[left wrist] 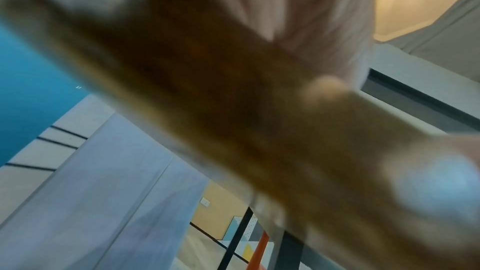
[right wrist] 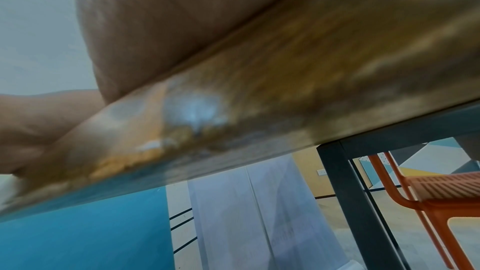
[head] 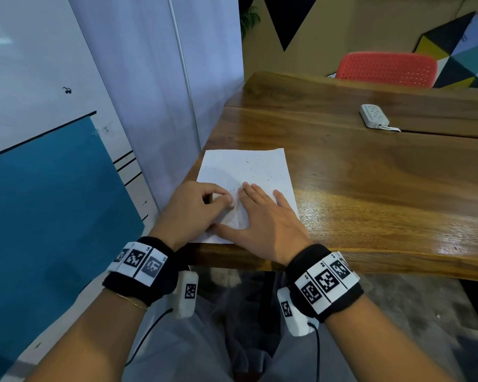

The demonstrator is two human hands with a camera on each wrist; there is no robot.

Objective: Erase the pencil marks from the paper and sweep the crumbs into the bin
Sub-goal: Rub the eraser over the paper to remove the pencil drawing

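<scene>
Head view. One sheet of paper (head: 246, 186) lies flat at the near left corner of the wooden table (head: 370, 188), its near edge at the table's edge. The right hand (head: 262, 219) lies on the sheet's near right part with fingers straight and spread, holding nothing, pinning the sheet. The left hand (head: 198, 206) sits just left of it, fingers curled and thumb meeting forefinger around a small pale object, probably the eraser (head: 218, 198), mostly hidden by the fingers. Many short dark specks, crumbs or remaining marks (head: 257, 175), scatter over the far half of the sheet; they are too small to count. No bin is in view.

Handling, as a judgement: the sheet is light, thin and limp, and likely to slide on the glossy wood and crease under rubbing; it is best held down flat beside the rubbed area. The eraser looks small and is best pinched close to its working end.

Also present: one white power strip (head: 374, 115) far right and one red chair (head: 387, 68) beyond. Both wrist views are blurred.
</scene>
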